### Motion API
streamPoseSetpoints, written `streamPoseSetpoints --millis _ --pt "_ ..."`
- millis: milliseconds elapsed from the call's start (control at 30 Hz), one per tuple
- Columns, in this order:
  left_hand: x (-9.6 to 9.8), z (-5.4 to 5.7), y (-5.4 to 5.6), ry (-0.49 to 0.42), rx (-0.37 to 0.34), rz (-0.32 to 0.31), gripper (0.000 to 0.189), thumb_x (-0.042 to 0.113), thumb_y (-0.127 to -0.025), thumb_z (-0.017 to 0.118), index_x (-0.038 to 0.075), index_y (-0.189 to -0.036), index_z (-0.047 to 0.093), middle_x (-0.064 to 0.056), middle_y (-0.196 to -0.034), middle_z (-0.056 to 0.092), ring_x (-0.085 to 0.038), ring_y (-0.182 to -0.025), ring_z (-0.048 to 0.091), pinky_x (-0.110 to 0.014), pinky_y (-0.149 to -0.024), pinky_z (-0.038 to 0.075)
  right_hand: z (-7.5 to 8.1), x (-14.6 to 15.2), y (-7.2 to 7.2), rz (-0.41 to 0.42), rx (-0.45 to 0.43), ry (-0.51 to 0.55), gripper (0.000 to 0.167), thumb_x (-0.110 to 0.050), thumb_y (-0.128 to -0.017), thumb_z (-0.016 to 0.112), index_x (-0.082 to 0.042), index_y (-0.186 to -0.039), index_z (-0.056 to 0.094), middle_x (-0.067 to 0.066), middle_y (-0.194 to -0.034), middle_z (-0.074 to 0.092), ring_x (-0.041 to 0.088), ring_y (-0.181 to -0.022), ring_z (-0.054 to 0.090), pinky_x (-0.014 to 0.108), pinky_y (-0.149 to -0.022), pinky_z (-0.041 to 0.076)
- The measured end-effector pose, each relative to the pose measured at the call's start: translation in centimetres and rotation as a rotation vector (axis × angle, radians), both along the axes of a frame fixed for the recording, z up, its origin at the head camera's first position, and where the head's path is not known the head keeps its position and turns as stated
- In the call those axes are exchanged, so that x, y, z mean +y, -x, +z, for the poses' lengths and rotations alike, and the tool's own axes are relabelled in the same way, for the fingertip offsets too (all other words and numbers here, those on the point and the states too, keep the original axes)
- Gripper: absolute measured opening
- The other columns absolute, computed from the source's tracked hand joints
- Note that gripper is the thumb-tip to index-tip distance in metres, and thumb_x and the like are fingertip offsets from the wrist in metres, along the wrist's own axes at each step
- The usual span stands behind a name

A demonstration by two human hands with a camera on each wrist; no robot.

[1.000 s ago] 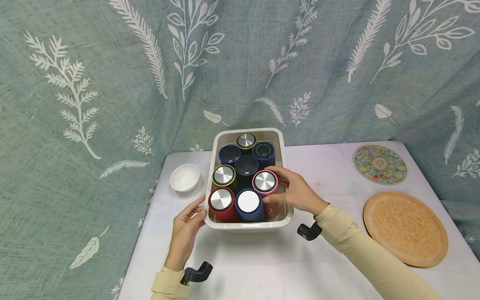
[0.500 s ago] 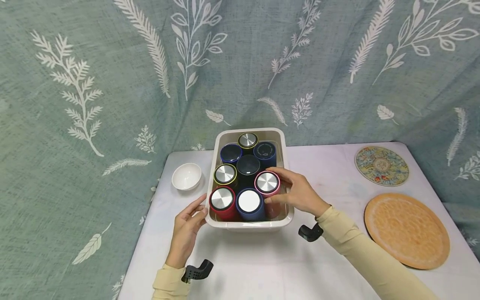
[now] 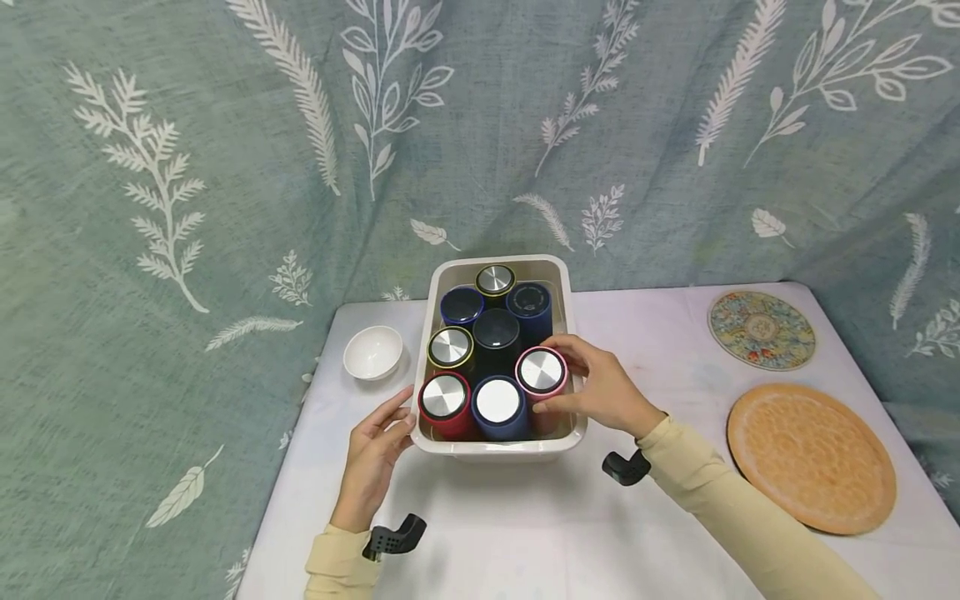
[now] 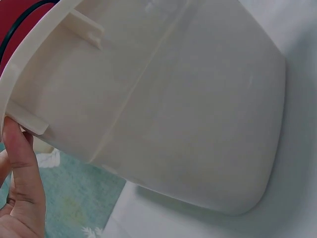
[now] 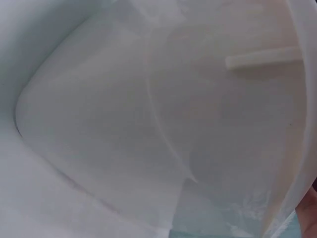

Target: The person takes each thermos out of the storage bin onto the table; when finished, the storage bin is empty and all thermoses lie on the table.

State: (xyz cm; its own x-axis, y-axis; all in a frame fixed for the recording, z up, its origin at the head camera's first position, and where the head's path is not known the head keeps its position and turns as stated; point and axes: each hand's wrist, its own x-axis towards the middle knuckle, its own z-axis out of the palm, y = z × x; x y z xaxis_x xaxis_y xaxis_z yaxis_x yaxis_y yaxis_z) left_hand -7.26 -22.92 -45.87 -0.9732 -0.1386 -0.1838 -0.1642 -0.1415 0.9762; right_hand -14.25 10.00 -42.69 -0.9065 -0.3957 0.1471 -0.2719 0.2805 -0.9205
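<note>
A cream plastic basin [image 3: 431, 287] holds several upright cylinders, some with brushed silver tops and some with dark tops. My right hand [image 3: 597, 387] grips a pink-rimmed cylinder [image 3: 542, 370] by its sides, thumb at the near side and fingers at the far side. Beside it stand a blue cylinder [image 3: 498, 402] with a white-looking top and a red cylinder [image 3: 444, 397]. At the basin's near left corner, my left hand [image 3: 372, 454] holds the rim. The left wrist view shows a finger [image 4: 22, 168] of that hand pressed up under the basin's lip.
A small white bowl [image 3: 372, 353] sits left of the basin. On the right lie a patterned round mat [image 3: 761, 330] and a larger orange-brown round board [image 3: 812, 458]. A green leaf-print cloth [image 3: 480, 133] hangs behind the white-covered table [image 3: 495, 533].
The pink-rimmed cylinder has shifted slightly right and toward me, with my right hand moving along with it. My left hand stays at the basin rim.
</note>
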Motion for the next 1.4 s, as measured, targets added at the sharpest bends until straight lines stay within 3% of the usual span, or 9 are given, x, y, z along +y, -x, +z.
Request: streamPoseSetpoints --millis 300,533,700,800,1033,1200,1400 --pt "0.2 -0.2 0.3 -0.012 -0.017 0.002 0.052 0.0 -0.094 0.063 -0.003 -0.144 0.05 0.006 -0.095 0.062 -0.005 -0.082 0.061 -0.019 -0.074 0.054 0.2 0.5 -0.1 -0.011 0.043 0.032 0.081 -0.019 -0.067 0.094 -0.014 -0.139 0.059 0.005 -0.139 0.064 0.023 -0.128 0.061 0.036 -0.11 0.05" --pt "0.1 -0.2 0.2 -0.024 -0.021 -0.001 0.053 -0.001 -0.094 0.062 -0.004 -0.145 0.049 0.006 -0.095 0.064 -0.005 -0.08 0.061 -0.019 -0.073 0.054 2.4 1.0 -0.4 -0.024 0.088 0.13 0.077 -0.012 -0.068 0.093 -0.012 -0.137 0.059 0.004 -0.134 0.065 0.01 -0.122 0.062 0.02 -0.108 0.048" --pt "0.0 -0.2 0.1 -0.031 -0.016 -0.01 0.054 0.0 -0.094 0.062 -0.004 -0.145 0.048 0.007 -0.095 0.063 -0.004 -0.079 0.061 -0.019 -0.074 0.054 4.1 1.2 -0.9 -0.05 0.16 0.206 0.077 -0.002 -0.067 0.091 -0.008 -0.137 0.058 0.008 -0.131 0.065 0.004 -0.116 0.063 0.017 -0.105 0.049" --pt "0.0 -0.2 0.1 -0.032 -0.015 -0.014 0.054 0.0 -0.094 0.062 -0.004 -0.146 0.048 0.007 -0.094 0.062 -0.004 -0.079 0.061 -0.018 -0.073 0.054 5.2 1.4 -1.2 -0.072 0.233 0.243 0.079 0.005 -0.065 0.09 -0.006 -0.137 0.059 0.01 -0.13 0.066 0.005 -0.116 0.063 0.017 -0.103 0.05" --pt "-0.1 -0.3 0.3 -0.036 -0.007 -0.019 0.054 -0.001 -0.094 0.062 -0.004 -0.146 0.047 0.008 -0.094 0.062 -0.003 -0.08 0.061 -0.018 -0.074 0.054 7.8 1.8 -2.4 -0.109 0.397 0.397 0.087 0.024 -0.054 0.084 0.005 -0.135 0.057 -0.005 -0.128 0.066 0.008 -0.114 0.065 0.018 -0.098 0.054" --pt "-0.1 -0.1 0.2 -0.036 -0.011 -0.02 0.054 -0.001 -0.094 0.062 -0.004 -0.145 0.048 0.008 -0.095 0.063 -0.003 -0.081 0.062 -0.019 -0.074 0.055 9.6 2.1 -3.0 -0.089 0.458 0.532 0.088 0.031 -0.049 0.08 0.017 -0.131 0.054 0.003 -0.127 0.068 0.016 -0.113 0.067 0.023 -0.096 0.056" --pt "-0.1 0.0 0.2 -0.036 -0.012 -0.024 0.054 0.0 -0.094 0.063 -0.004 -0.145 0.048 0.007 -0.095 0.063 -0.004 -0.081 0.061 -0.019 -0.073 0.054 11.3 3.3 -3.2 -0.091 0.526 0.665 0.079 0.023 -0.054 0.085 0.021 -0.127 0.054 0.013 -0.123 0.069 0.023 -0.108 0.068 0.026 -0.092 0.058"
